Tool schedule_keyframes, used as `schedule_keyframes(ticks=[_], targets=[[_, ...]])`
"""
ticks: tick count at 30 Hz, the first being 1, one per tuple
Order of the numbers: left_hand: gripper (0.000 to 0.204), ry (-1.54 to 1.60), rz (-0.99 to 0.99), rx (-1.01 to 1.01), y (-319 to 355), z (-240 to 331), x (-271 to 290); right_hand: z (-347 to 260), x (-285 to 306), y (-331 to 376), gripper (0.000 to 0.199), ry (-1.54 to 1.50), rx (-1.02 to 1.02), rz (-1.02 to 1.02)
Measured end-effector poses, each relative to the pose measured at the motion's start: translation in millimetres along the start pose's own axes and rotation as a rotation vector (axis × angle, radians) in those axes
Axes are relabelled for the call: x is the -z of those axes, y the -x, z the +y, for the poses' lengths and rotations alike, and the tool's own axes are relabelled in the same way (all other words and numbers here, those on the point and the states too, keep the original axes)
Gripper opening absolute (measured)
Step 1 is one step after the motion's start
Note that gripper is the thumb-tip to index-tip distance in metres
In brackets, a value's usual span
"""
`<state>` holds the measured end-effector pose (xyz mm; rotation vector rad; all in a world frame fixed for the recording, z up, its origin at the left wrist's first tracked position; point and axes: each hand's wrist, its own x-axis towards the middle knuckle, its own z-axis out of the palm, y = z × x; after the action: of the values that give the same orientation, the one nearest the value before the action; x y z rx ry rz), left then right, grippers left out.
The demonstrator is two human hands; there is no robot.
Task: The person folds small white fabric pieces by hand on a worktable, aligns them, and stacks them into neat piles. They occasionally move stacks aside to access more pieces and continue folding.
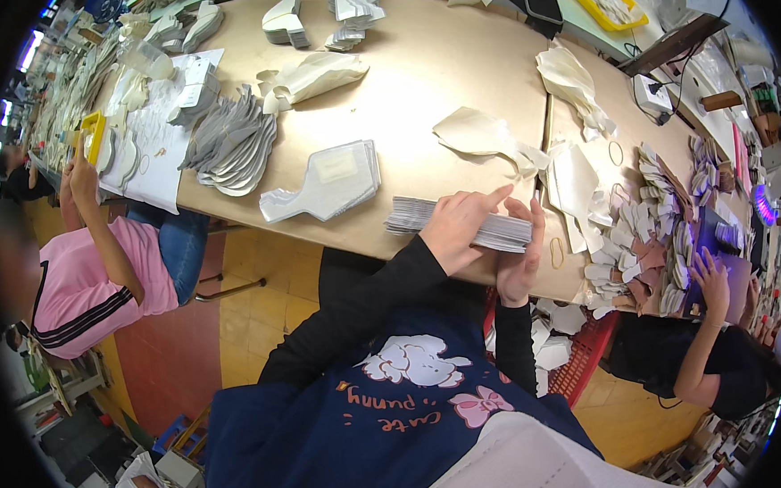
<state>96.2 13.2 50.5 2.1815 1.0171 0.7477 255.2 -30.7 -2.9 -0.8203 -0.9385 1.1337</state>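
A long stack of thin grey-white cut sheets (411,213) lies near the front edge of the tan table (434,71). My left hand (459,225) rests on top of the stack's right half, fingers closed over it, index finger pointing right. My right hand (522,258) cups the right end of the same stack from below, fingers curled up around it. Both forearms wear black sleeves.
Another white stack (324,184) lies to the left, fanned grey pieces (232,146) beyond it. Loose paper scraps (482,135) and rubber bands (556,252) sit to the right. A person in pink (98,280) sits left; another person's hand (710,278) works at right. A red crate (581,358) stands below.
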Motion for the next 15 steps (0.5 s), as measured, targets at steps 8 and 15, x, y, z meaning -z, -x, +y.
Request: schedule_keyframes(ticks=[8,15], targets=[[0.055,-0.453,0.123,0.0,9.3,8.6,-10.5,10.4,-10.8,-1.0,0.046,0.013,-0.078,0.316],[0.039,-0.492,0.191,-0.046,41.2,21.1,-9.3,9.5,-19.8,16.9,0.037,-0.018,0.084,0.275]])
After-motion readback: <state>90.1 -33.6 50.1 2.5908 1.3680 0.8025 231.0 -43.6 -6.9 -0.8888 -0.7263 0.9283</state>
